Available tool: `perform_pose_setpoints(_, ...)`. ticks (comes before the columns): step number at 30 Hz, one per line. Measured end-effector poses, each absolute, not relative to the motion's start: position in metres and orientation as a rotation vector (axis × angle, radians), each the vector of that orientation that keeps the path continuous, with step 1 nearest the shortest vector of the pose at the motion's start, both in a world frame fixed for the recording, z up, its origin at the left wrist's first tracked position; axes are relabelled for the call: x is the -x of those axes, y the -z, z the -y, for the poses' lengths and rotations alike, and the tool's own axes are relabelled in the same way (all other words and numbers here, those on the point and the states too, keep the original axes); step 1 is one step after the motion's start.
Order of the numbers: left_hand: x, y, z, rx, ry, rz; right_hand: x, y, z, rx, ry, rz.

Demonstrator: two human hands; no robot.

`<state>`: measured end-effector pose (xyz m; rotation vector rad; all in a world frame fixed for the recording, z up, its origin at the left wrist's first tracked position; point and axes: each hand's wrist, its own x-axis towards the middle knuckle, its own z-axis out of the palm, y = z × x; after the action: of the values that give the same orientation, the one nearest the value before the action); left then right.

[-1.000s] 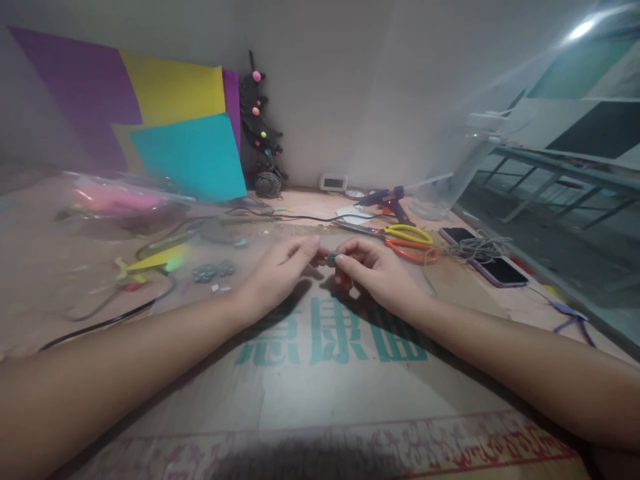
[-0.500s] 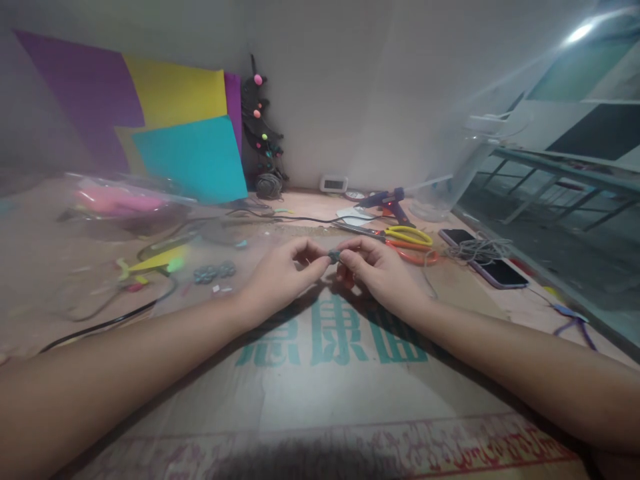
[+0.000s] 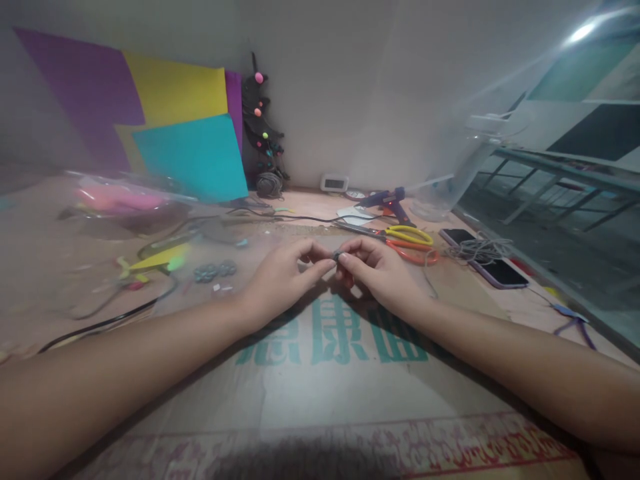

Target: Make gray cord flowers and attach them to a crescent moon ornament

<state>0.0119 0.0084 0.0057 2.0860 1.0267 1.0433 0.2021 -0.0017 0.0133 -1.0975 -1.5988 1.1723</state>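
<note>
Between my fingertips, above the printed board point(image 3: 320, 393), is a small dark grey-green piece point(image 3: 337, 256). My left hand point(image 3: 287, 270) pinches at its left side with thumb and forefinger. My right hand point(image 3: 383, 273) pinches it from the right, the other fingers curled beneath. The fingers cover most of the piece, so its shape is hard to tell. Several grey-green flower-like pieces point(image 3: 213, 271) lie left of my left hand, beside small white scraps point(image 3: 217, 287).
Scissors point(image 3: 407, 243) lie behind my right hand, with a glue gun point(image 3: 387, 200) farther back. Two phones point(image 3: 500, 273) and a coiled cable point(image 3: 480, 250) are at the right. A small clock point(image 3: 334, 183) stands by the wall. A black cord point(image 3: 115, 320) runs along the left.
My left fingertips have shifted slightly right, closer to my right ones, and the small piece is now more hidden between them. My right hand has barely moved.
</note>
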Motion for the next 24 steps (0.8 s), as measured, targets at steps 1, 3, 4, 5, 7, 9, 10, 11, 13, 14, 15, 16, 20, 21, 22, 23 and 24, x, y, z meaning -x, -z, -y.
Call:
perform_pose_setpoints(1,-0.0117,-0.0060,-0.0084,-2.059,-1.042,-1.010,-0.2025,-0.0127,0.0013,1.092,-1.165,1.595)
perform_pose_setpoints(3,-0.0118,-0.0074,-0.0083,-2.014,-1.043,-0.987,-0.2031,-0.0117,0.0006,1.079,-1.158,1.597)
perform_pose_setpoints(4,-0.0122,-0.0082,-0.0082,-2.006,-1.040,-0.982,-0.2032,-0.0113,0.0003,1.074,-1.156,1.601)
perform_pose_setpoints(5,-0.0125,-0.0090,-0.0082,-2.006,-1.037,-0.984,-0.2032,-0.0111,0.0001,1.071,-1.154,1.603)
perform_pose_setpoints(7,-0.0134,-0.0098,-0.0084,-2.008,-1.031,-1.001,-0.2031,-0.0110,0.0000,1.073,-1.154,1.609)
perform_pose_setpoints(9,-0.0141,-0.0094,-0.0089,-2.009,-1.025,-1.019,-0.2028,-0.0112,0.0004,1.081,-1.152,1.613)
perform_pose_setpoints(10,-0.0144,-0.0090,-0.0092,-2.016,-1.025,-1.025,-0.2026,-0.0112,0.0007,1.086,-1.150,1.615)
perform_pose_setpoints(11,-0.0145,-0.0086,-0.0093,-2.029,-1.029,-1.030,-0.2023,-0.0111,0.0008,1.089,-1.147,1.618)
perform_pose_setpoints(13,-0.0146,-0.0082,-0.0092,-2.061,-1.038,-1.059,-0.2018,-0.0105,0.0006,1.089,-1.146,1.624)
perform_pose_setpoints(14,-0.0145,-0.0083,-0.0089,-2.071,-1.041,-1.079,-0.2016,-0.0099,0.0001,1.086,-1.148,1.626)
perform_pose_setpoints(15,-0.0144,-0.0084,-0.0086,-2.073,-1.039,-1.096,-0.2016,-0.0092,-0.0006,1.083,-1.153,1.627)
perform_pose_setpoints(16,-0.0143,-0.0085,-0.0083,-2.070,-1.033,-1.102,-0.2017,-0.0084,-0.0015,1.083,-1.162,1.627)
perform_pose_setpoints(20,-0.0140,-0.0062,-0.0093,-1.954,-1.001,-1.041,-0.2029,-0.0066,-0.0051,1.110,-1.225,1.575)
perform_pose_setpoints(21,-0.0141,-0.0048,-0.0103,-1.890,-0.998,-1.029,-0.2030,-0.0067,-0.0055,1.117,-1.235,1.555)
perform_pose_setpoints(22,-0.0142,-0.0032,-0.0113,-1.824,-1.001,-1.027,-0.2030,-0.0070,-0.0057,1.122,-1.237,1.538)
perform_pose_setpoints(23,-0.0144,-0.0019,-0.0122,-1.770,-1.007,-1.026,-0.2028,-0.0076,-0.0056,1.127,-1.234,1.525)
perform_pose_setpoints(24,-0.0146,-0.0009,-0.0129,-1.738,-1.016,-1.023,-0.2025,-0.0082,-0.0053,1.130,-1.231,1.519)
